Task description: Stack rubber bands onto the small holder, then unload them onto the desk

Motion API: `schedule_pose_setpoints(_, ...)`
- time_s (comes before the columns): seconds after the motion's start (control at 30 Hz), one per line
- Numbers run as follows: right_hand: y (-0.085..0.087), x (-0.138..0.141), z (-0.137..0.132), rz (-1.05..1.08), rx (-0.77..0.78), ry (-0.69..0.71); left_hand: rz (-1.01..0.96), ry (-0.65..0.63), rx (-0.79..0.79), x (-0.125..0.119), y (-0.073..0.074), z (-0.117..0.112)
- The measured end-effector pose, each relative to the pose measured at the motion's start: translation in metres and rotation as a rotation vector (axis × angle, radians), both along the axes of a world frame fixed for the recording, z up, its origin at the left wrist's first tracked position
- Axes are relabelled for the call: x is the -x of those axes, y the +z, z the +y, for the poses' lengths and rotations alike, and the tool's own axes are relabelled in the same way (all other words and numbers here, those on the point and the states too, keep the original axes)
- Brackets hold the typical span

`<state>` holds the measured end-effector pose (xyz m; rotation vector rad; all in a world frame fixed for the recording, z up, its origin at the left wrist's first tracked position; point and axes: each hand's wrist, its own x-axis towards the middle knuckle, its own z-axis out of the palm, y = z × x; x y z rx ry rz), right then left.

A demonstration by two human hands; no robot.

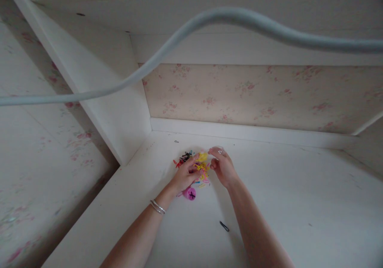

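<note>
On the white surface lies a pile of small colourful hair elastics [205, 175], pink, yellow, red, black and blue, partly covered by my left hand. My left hand [186, 175], with silver bangles [157, 207] at its wrist, has its fingers curled by a clump of yellow elastics [202, 165] and appears to hold them. To the right of the clump is my right hand [222, 166], wearing a ring; its thumb and bent fingers are apart. Something clear shows faintly behind its fingertips. A small pink container [190, 193] marked with a black X-like shape sits below my left hand.
A single black loop [224, 226] lies nearer me. A tiny dark loop [176, 141] is behind the pile. A thick pale cable [167, 54] crosses high in front of the view. White side panel [113, 100] and floral wallpaper [254, 96] bound the surface.
</note>
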<state>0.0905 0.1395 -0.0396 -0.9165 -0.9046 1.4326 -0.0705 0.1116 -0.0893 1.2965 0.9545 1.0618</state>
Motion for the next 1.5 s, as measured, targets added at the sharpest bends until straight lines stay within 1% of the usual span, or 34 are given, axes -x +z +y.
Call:
schedule_pose_setpoints(0.1,-0.001,0.002,-0.001,-0.013,-0.006,0.008,0.011,-0.043,0.039,0.0,0.0,-0.001)
schedule_pose_setpoints(0.23,-0.004,0.006,-0.004,-0.042,-0.01,0.08,0.026,-0.061,-0.009,-0.002,0.005,-0.002)
schedule_pose_setpoints(0.4,-0.005,0.006,-0.004,-0.073,-0.015,0.093,0.099,-0.078,-0.013,-0.007,0.007,-0.002)
schedule_pose_setpoints(0.5,-0.005,0.003,-0.003,-0.089,-0.001,0.099,0.156,-0.041,-0.058,-0.007,0.005,-0.001)
schedule_pose_setpoints(0.67,-0.008,-0.002,0.001,-0.088,0.005,0.056,0.251,0.04,-0.223,-0.001,0.006,0.0)
schedule_pose_setpoints(0.83,-0.011,-0.013,0.005,-0.066,-0.006,-0.025,0.268,0.059,-0.236,0.005,0.005,0.001)
schedule_pose_setpoints(0.9,-0.012,-0.017,0.007,-0.075,-0.006,-0.06,0.304,0.11,-0.281,0.006,0.003,0.003)
schedule_pose_setpoints(1.0,-0.011,-0.019,0.008,-0.132,-0.013,-0.126,0.376,0.216,-0.4,0.007,0.002,0.006)
schedule_pose_setpoints(1.1,-0.005,-0.016,0.007,-0.252,-0.095,-0.2,0.46,0.301,-0.483,0.008,0.003,0.007)
schedule_pose_setpoints(1.2,0.006,-0.01,0.002,-0.381,-0.231,-0.232,0.524,0.357,-0.501,0.008,0.003,0.005)
schedule_pose_setpoints(1.27,0.014,-0.006,-0.004,-0.509,-0.332,-0.248,0.54,0.36,-0.5,0.007,0.001,0.005)
schedule_pose_setpoints(1.4,0.029,-0.004,-0.014,-0.826,-0.524,-0.334,0.567,0.373,-0.507,0.007,-0.003,0.007)
schedule_pose_setpoints(1.43,0.031,-0.004,-0.015,-0.875,-0.554,-0.334,0.573,0.377,-0.515,0.008,-0.004,0.008)
schedule_pose_setpoints(1.5,0.034,-0.005,-0.017,-0.943,-0.586,-0.286,0.59,0.383,-0.535,0.009,-0.005,0.01)
